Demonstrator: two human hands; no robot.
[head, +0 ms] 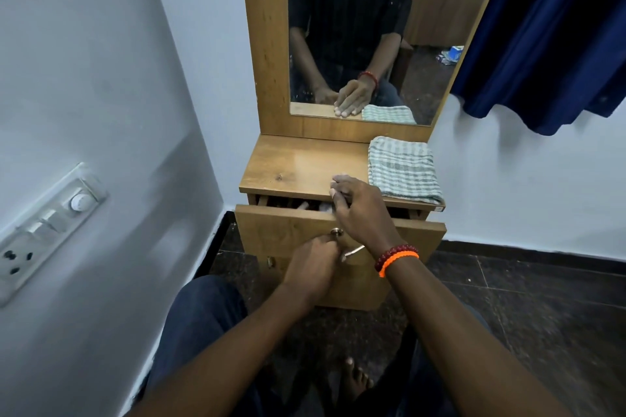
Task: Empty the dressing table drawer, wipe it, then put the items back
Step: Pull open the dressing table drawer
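Note:
The wooden dressing table's drawer [288, 227] is pulled out a little, leaving a narrow gap at its top. Dim items [305, 205] show inside the gap; I cannot tell what they are. My left hand [315, 264] is closed at the drawer front, just below a round metal knob [336, 232]. A thin metal handle [354, 251] sticks out of the fist. My right hand [359, 210] rests on the front edge of the table top [291, 166], fingers pressed down and holding nothing. A folded green-and-white striped cloth [403, 167] lies on the right of the top.
A mirror [355, 27] rises behind the table top and reflects my arms. A white wall with a switch and socket panel [44, 230] stands close on the left. A dark blue curtain [548, 27] hangs at the upper right. The floor [525, 298] is dark tile.

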